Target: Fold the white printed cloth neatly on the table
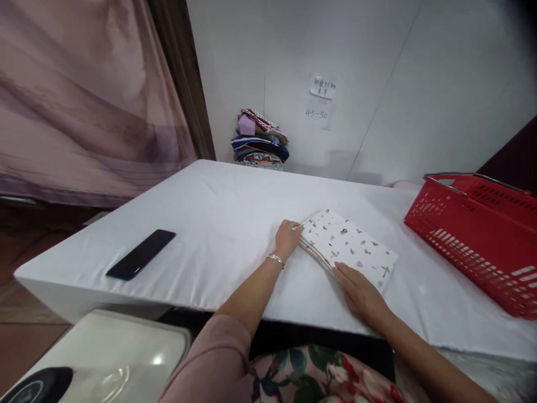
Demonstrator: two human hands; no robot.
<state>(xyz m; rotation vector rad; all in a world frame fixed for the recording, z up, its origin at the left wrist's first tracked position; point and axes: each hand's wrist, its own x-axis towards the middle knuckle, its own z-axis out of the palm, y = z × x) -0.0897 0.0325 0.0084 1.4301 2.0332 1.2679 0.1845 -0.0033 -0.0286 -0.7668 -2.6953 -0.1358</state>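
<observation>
A folded white cloth (pixel 350 240) printed with small scattered motifs lies on the white-covered table (pixel 218 224), its layered edge facing me. At its left corner, my left hand (pixel 287 240) is closed, thumb and fingers pinching the fabric. My right hand (pixel 361 291) rests on the near right part of the cloth, with its fingers stretched out and flat. A silvery bracelet circles my left wrist.
On the table's left lies a black phone (pixel 141 254). A red plastic basket (pixel 470 240) stands at the right. Folded garments form a stack (pixel 260 140) against the back wall, near two paper notes (pixel 322 88). A pink curtain (pixel 84 95) hangs at left.
</observation>
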